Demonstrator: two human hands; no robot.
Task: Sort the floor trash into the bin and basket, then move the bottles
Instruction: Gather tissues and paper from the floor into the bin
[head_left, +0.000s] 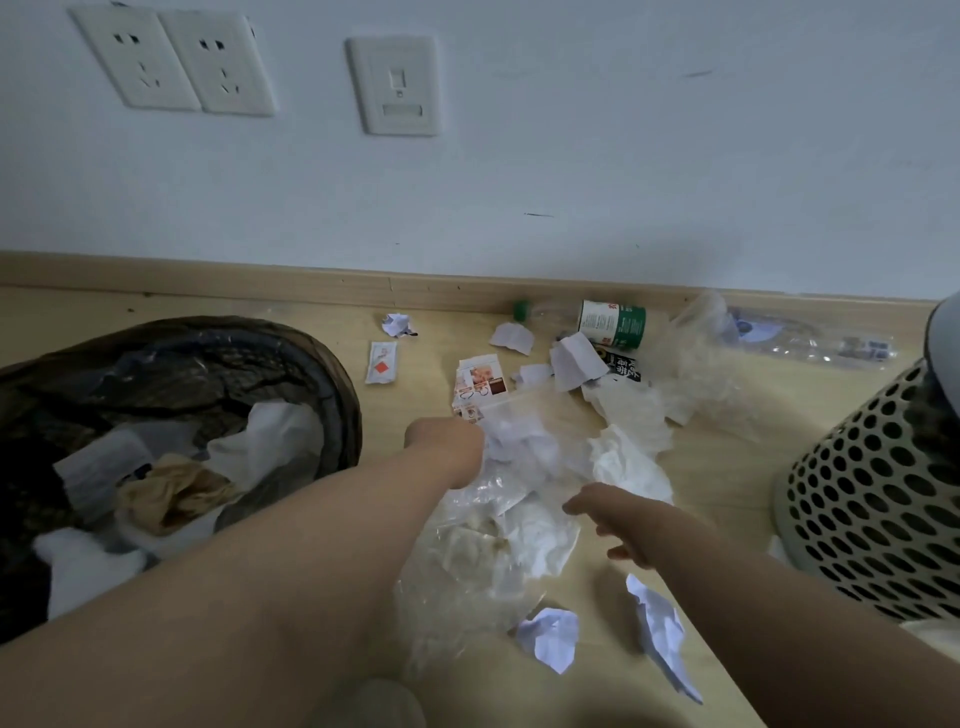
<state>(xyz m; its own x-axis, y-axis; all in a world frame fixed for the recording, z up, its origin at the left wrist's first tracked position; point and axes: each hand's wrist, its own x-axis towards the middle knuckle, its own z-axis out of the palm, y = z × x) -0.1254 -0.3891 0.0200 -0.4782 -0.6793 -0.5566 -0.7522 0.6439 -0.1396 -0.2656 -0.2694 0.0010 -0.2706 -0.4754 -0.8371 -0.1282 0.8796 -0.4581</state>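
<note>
Left hand (447, 449) sunk in paper wad (519, 441); fingers hidden, grip cannot be told. Right hand (621, 519) fingers loosely spread, empty, just short of tissue (631, 467). Wad likely light, soft, crushable: pinch any fold. Bin (343, 395) left of fingers, basket (857, 493) right, bottles (613, 325) beyond.

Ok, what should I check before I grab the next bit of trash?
1. Bin open and close on the left: ok.
2. Basket close on the right: ok.
3. Left hand has a grip on the crumpled paper: cannot tell, its fingers are hidden.
4. Right hand free to pick something up: ok, fingers relaxed and holding nothing.
5. Bottles out of the way by the wall: ok.
</note>
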